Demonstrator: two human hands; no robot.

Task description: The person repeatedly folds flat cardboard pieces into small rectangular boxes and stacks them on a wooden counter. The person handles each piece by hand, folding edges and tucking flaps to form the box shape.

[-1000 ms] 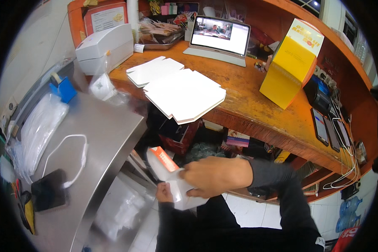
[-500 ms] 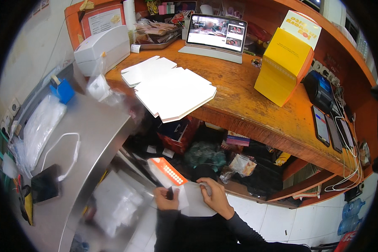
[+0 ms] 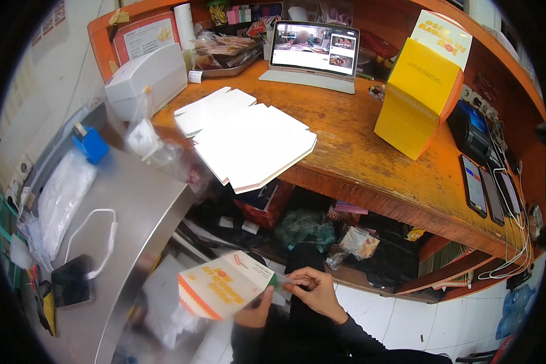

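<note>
Carton (image 3: 221, 285), white and orange, before the wooden counter (image 3: 352, 145), gripped at its near edge by fingers of the left hand (image 3: 255, 313) and pinched at its right end by those of the right hand (image 3: 319, 297).

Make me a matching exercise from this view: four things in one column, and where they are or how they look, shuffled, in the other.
Column one:
1. Printed carton
2. White cardboard sheets
3. Tablet
4. Yellow box

Column two:
A. Propped up and lit
B. Standing on the right side of the wooden desk
C. Gripped by the left hand
D. Lying flat

Pairs: 1-C, 2-D, 3-A, 4-B
</note>
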